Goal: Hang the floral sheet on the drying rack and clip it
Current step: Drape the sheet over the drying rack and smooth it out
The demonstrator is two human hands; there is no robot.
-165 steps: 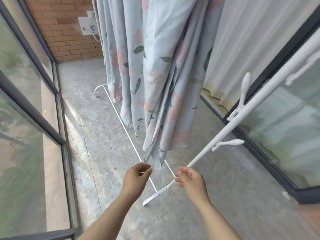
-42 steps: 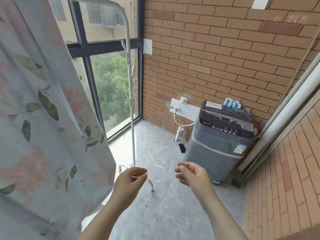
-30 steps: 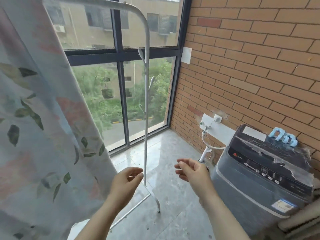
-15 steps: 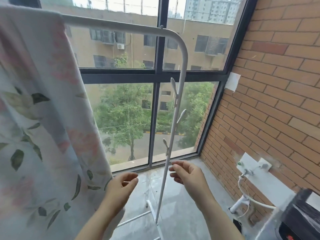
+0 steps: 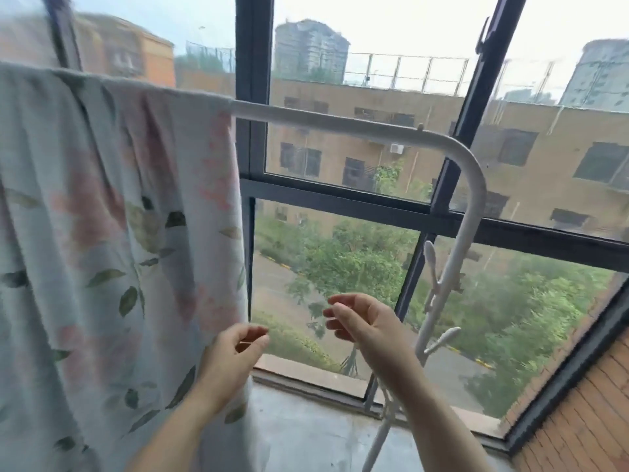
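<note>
While the pale blue fabric sheet printed with pink flowers and green leaves [image 5: 112, 216] hangs over the top rail of the white tubular metal drying rack [image 5: 340, 122], it covers the rail's left stretch and falls below the bottom of the view. The rail's right stretch and bent corner are bare.

The left hand [image 5: 231, 356] is raised just beside the sheet's right edge, thumb and forefinger nearly meeting. I cannot tell whether they pinch anything. The right hand [image 5: 367, 325] is a little higher and apart from it, fingers loosely curled and grasping nothing, near the 3 white pegs [image 5: 430, 260] on the rack's upright.

Compared with 0.5 s ago, the view has tilted up. The dark window frame [image 5: 252, 148] now fills the middle, the brick wall [image 5: 595, 403] shows only at the lower right, less grey floor [image 5: 306, 430] shows, and the washing machine has left the view. Both hands keep their spacing.
</note>
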